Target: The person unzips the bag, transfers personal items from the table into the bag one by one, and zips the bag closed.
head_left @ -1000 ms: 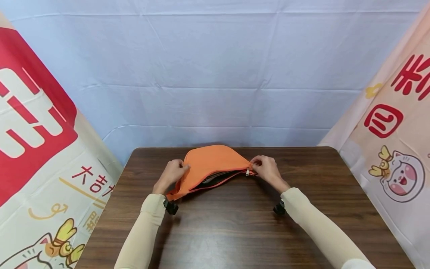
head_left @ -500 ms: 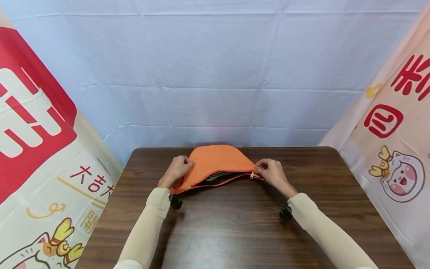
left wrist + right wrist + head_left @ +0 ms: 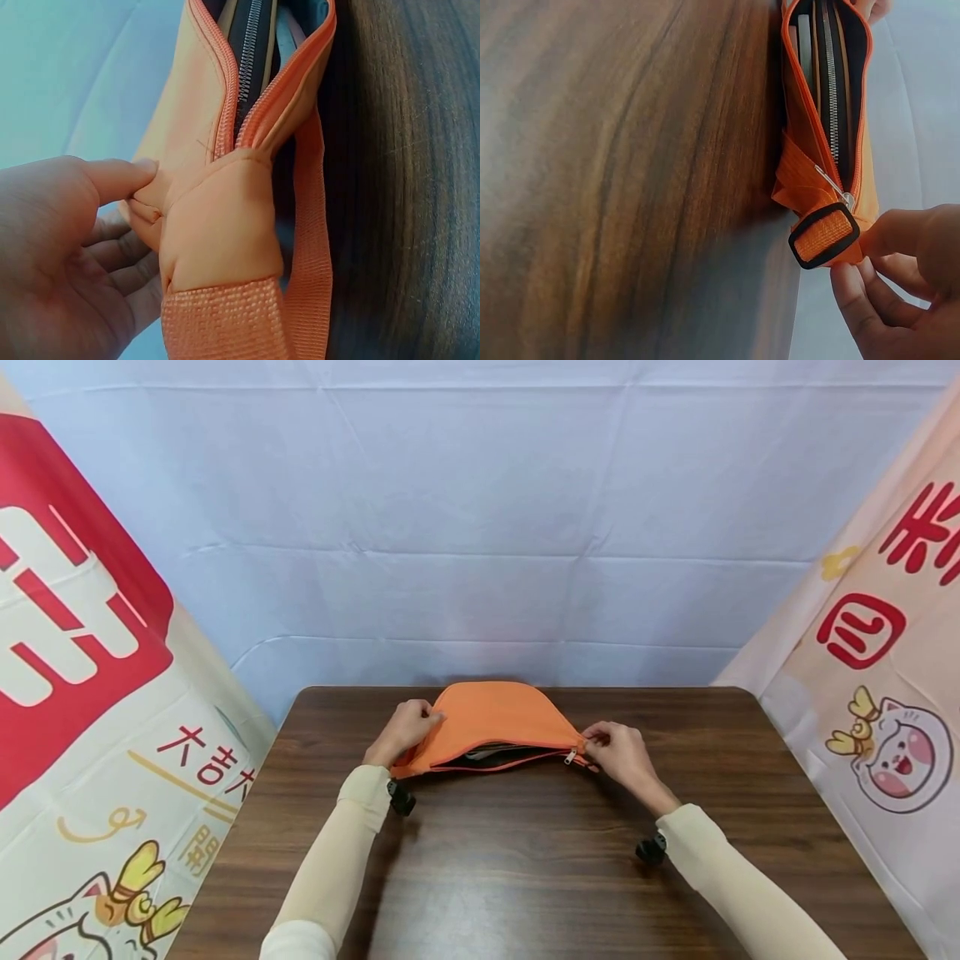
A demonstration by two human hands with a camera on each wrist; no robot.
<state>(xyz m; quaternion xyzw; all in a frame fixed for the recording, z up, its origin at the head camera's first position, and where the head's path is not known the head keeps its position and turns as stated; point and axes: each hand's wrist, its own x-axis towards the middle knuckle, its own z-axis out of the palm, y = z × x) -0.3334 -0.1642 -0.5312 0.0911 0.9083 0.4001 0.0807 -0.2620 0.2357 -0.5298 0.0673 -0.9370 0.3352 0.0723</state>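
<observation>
An orange zippered bag [image 3: 498,714] lies at the back of the table, its zip undone and the mouth facing the front edge. My left hand [image 3: 407,727] pinches the bag's left side between thumb and fingers, beside the strap end [image 3: 225,322]. At the other end, my right hand [image 3: 618,750] pinches the corner near the silver zip pull [image 3: 571,757] and a black strap buckle [image 3: 824,235]. Inside the mouth, an item with a metal zip [image 3: 832,97] and a pale flat thing [image 3: 805,49] show; the rest of the contents is hidden.
The dark wooden table [image 3: 510,868] extends in front of the bag. A pale blue cloth [image 3: 480,527] hangs close behind the table's back edge. Printed cloth panels [image 3: 885,710] stand at both sides.
Both hands have shifted to the right with the bag between them. The bag's left end has swung back, so its mouth now lies nearly level across the table.
</observation>
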